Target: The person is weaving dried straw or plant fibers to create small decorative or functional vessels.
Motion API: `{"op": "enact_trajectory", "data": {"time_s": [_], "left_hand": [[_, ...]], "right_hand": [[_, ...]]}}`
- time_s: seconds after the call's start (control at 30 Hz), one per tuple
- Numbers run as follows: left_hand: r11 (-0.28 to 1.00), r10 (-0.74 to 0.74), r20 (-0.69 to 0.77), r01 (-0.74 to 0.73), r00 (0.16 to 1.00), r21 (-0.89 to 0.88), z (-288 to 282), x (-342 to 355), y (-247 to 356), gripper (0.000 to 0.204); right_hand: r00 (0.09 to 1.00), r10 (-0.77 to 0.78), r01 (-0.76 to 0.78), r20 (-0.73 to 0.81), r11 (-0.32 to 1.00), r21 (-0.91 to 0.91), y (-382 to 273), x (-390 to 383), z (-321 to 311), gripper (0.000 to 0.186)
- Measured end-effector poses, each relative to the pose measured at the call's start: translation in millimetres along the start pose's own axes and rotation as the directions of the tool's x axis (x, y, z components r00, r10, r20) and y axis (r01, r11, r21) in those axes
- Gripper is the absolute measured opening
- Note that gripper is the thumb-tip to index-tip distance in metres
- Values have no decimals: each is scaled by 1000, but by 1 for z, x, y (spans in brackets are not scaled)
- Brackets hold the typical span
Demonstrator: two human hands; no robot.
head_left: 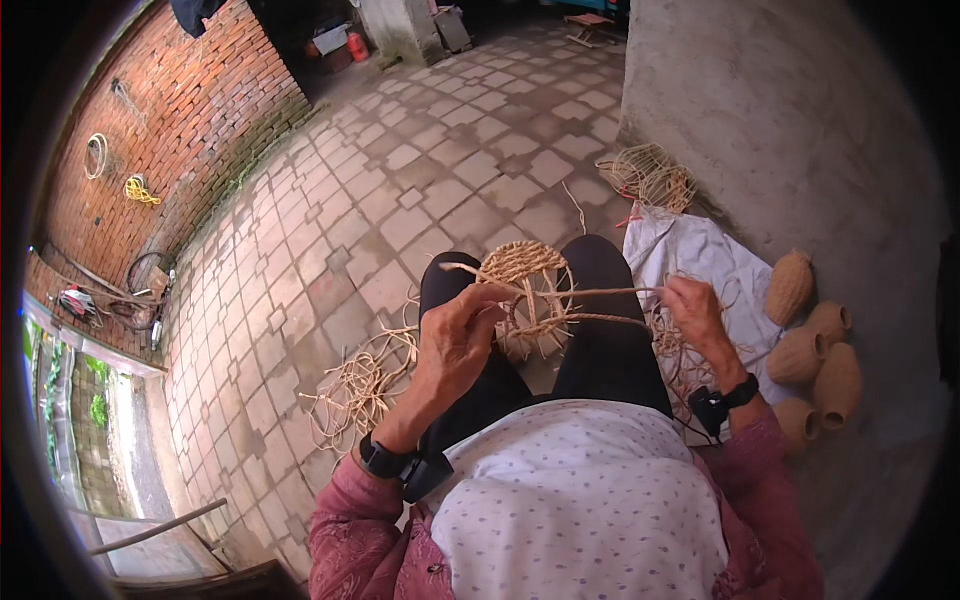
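Note:
On my lap, between my knees, rests a small round piece of weaving (522, 264) in tan twisted cord, with a closely woven top and an open frame below. My left hand (462, 325) is closed on its left side, fingers wrapped at the rim. A strand of cord (610, 291) runs taut from the weaving out to the right, where my right hand (692, 308) pinches its end. A second strand runs just below it. The fingertips of my left hand are partly hidden behind the hand itself.
Loose cord (365, 390) lies heaped on the paving left of my legs. To the right are a white sack (690, 255), a bundle of cord (650, 175) and several woven vase-shaped baskets (838, 385) by the grey wall (790, 110). A brick wall (190, 90) stands far left.

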State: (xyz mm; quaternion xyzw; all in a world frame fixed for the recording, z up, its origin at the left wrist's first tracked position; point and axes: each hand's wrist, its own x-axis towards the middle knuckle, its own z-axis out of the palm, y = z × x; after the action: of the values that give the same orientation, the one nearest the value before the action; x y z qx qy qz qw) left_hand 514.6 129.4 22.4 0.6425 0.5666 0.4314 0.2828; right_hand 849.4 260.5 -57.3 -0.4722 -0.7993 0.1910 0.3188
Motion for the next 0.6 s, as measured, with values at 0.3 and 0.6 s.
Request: {"op": "enact_trajectory", "data": {"time_s": [0.3,0.6], "left_hand": [[867,335,-2,-307,942,392,27,-12,-7,21],[986,-166,238,153,957,70,19,30,3,38]], "right_hand": [[953,200,-252,-226,941,-228,114,-30,-38,24],[965,-137,11,224,873,487,-106,0,18,13]]}}
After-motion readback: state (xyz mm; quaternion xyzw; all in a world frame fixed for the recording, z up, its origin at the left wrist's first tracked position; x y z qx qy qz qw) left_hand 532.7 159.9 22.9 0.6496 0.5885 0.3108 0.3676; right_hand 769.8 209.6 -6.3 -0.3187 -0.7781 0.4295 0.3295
